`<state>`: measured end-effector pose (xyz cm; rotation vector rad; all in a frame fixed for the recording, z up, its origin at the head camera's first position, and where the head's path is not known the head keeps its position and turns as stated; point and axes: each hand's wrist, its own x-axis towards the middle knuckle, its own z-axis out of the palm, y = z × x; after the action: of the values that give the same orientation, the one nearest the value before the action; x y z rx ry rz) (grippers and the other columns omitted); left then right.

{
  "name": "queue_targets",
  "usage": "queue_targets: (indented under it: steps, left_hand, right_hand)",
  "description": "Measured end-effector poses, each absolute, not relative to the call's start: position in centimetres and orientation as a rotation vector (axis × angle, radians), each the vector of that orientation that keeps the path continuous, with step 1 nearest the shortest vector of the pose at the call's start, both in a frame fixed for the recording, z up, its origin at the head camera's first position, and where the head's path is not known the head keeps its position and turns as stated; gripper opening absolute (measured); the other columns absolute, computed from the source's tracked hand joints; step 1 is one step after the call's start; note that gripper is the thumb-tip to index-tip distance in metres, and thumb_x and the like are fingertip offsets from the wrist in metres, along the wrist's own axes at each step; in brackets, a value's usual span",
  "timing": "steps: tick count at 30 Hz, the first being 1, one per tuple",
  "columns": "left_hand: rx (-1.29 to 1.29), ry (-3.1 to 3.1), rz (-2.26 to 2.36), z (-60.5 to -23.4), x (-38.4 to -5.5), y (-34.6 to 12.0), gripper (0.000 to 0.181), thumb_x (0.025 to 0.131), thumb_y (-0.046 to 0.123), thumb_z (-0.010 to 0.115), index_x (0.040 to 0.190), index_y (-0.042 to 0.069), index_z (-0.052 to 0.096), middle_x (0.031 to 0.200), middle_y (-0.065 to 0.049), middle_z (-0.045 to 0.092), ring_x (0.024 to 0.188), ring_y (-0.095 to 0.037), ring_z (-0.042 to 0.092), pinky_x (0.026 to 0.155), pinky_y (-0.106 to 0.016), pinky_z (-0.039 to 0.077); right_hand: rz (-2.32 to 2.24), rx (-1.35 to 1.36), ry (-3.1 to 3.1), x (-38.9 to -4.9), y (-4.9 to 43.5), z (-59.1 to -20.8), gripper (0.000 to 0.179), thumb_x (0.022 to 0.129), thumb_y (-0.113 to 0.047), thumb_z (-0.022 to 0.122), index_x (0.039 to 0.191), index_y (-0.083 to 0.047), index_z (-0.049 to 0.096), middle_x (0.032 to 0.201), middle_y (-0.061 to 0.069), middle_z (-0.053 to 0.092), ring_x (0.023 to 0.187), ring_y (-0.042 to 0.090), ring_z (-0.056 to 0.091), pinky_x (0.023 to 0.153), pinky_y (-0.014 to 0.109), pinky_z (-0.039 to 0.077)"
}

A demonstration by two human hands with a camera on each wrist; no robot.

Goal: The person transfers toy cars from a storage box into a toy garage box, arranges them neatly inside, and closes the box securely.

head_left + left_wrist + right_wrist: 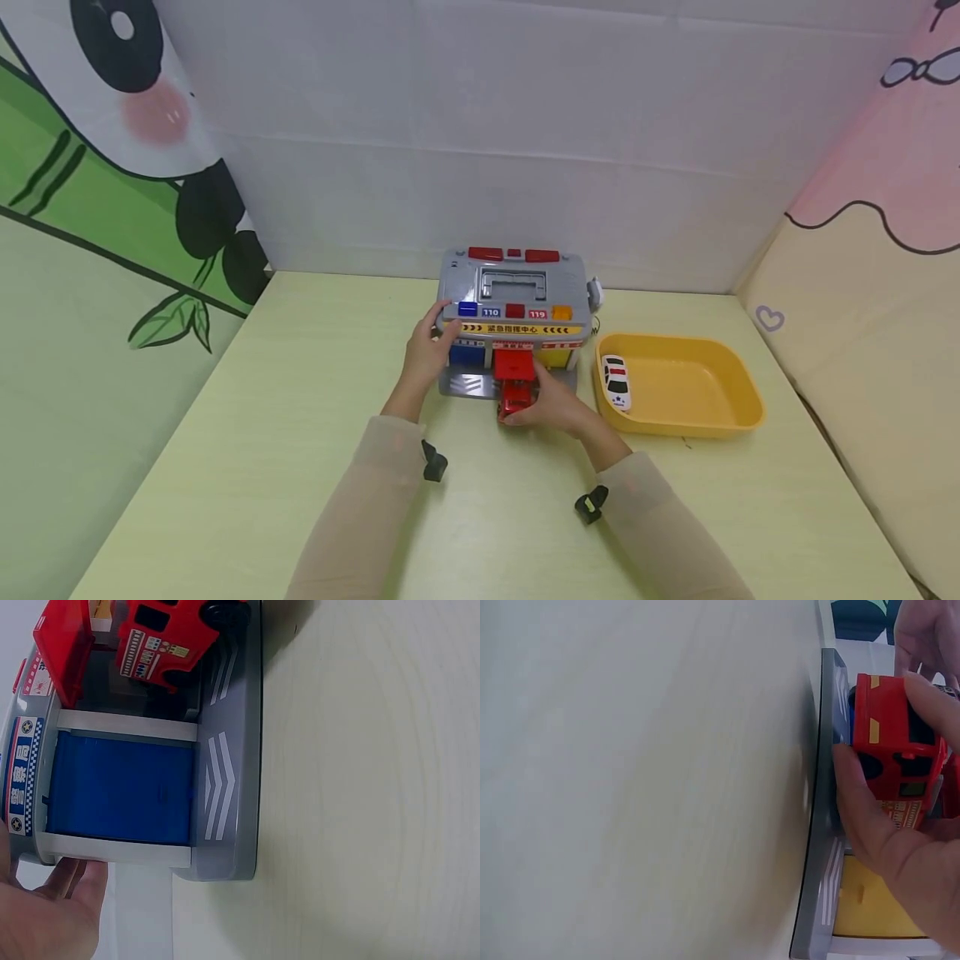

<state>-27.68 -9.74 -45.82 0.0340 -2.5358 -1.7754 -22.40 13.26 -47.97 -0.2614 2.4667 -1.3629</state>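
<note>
A grey toy garage (465, 279) with a carry handle on its roof stands against the back wall. My left hand (427, 354) grips its left edge, with the thumb towards the front and the fingers round the side. In my right hand (558, 404) is a red toy fire truck (885, 712), pinched between thumb and fingers at the middle bay. The truck's rear end points into that bay and its front sticks out over the ramp. Above it the red door (64, 645) is swung up. The blue door (120, 791) and yellow door (877, 900) are down.
A yellow tray (690, 425) stands to the right of the garage. Inside it, at the left wall, lies a white toy police car (617, 383). A grey-white knob (595, 295) juts from the garage's right side. Printed cloth walls enclose the table (315, 400).
</note>
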Motion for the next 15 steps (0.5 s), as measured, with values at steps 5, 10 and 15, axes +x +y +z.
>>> queue_targets:
  steps: [5, 10, 15]
  left_hand:
    - [0.043, -2.545, -1.774, -45.60, -27.59, -9.75, 0.049, 0.100, 0.041, 0.051, 0.146, 0.031, 0.041, 0.140, -0.016, 0.042, 0.118, -0.034, 0.047, 0.092, -0.053, 0.044]
    - [0.049, -2.557, -1.777, -45.50, -27.45, -9.71, 0.049, 0.099, 0.041, 0.052, 0.147, 0.032, 0.041, 0.139, -0.016, 0.042, 0.119, -0.034, 0.047, 0.092, -0.053, 0.044]
    - [0.046, -2.556, -1.776, -45.45, -27.44, -9.71, 0.049, 0.100, 0.041, 0.052, 0.146, 0.032, 0.041, 0.139, -0.016, 0.043, 0.118, -0.034, 0.048, 0.092, -0.053, 0.044]
  right_hand:
    - [-1.390, -0.257, 2.457, -22.54, 12.93, -48.02, 0.098, 0.071, -0.021, 0.089, 0.149, -0.018, 0.030, 0.141, 0.007, 0.044, 0.125, 0.028, 0.041, 0.102, 0.048, 0.038]
    - [-1.387, -0.249, 2.452, -22.61, 12.84, -47.92, 0.089, 0.075, -0.020, 0.087, 0.147, -0.017, 0.034, 0.139, 0.008, 0.046, 0.125, 0.030, 0.041, 0.102, 0.048, 0.039]
    - [-1.400, -0.211, 2.464, -22.57, 12.79, -47.89, 0.091, 0.076, -0.023, 0.086, 0.149, -0.019, 0.032, 0.142, 0.008, 0.045, 0.127, 0.031, 0.040, 0.103, 0.049, 0.038]
